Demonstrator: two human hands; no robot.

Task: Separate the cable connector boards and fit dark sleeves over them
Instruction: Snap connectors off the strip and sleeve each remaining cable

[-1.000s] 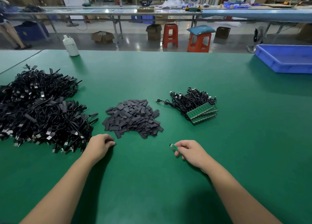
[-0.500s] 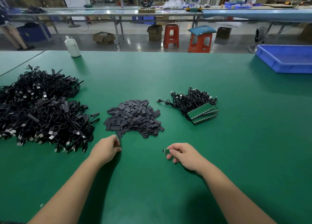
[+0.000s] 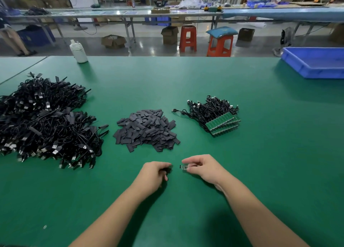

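Observation:
My right hand (image 3: 202, 169) pinches a small green connector board (image 3: 184, 167), whose free end points left. My left hand (image 3: 154, 174) is curled around a dark sleeve (image 3: 168, 170) that shows only at the fingertips. A narrow gap separates sleeve and board. A pile of loose dark sleeves (image 3: 147, 130) lies just beyond both hands. To its right sits a bundle of black cables (image 3: 210, 109) ending in joined green boards (image 3: 223, 123). A big heap of sleeved black cables (image 3: 44, 120) fills the left of the green table (image 3: 260, 153).
A blue plastic tray (image 3: 314, 63) stands at the far right edge. A white bottle (image 3: 79, 51) sits at the far edge on the left. Beyond the table are red stools and long benches.
Both hands have moved toward each other in front of me. The left hand came right from beside the cable heap and now holds a sleeve; the right hand brought the board left.

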